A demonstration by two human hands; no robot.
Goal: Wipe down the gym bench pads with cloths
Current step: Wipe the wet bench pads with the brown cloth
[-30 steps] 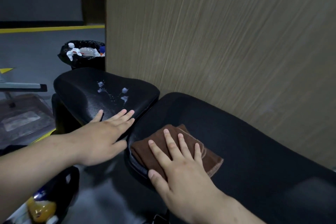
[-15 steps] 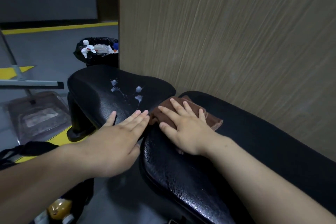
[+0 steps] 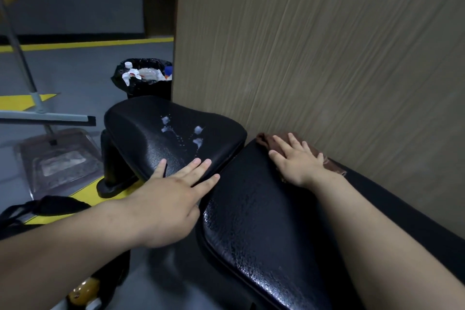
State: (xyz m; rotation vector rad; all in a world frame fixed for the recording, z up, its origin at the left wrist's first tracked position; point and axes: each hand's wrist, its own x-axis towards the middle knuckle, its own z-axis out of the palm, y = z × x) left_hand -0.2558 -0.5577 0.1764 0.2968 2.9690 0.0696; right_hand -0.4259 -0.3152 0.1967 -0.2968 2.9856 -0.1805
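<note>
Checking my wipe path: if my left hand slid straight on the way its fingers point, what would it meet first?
Probably the white foam spots on the small pad, just ahead of the left hand; past them, the wood panel.

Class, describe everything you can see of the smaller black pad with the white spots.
The smaller pad is black with a pebbled, leather-like skin and rounded edges, on a dark post. Four white foamy blobs lie near its middle, unwiped. The left hand rests flat on its near edge, fingers straight. A narrow gap parts it from the longer pad.
</note>
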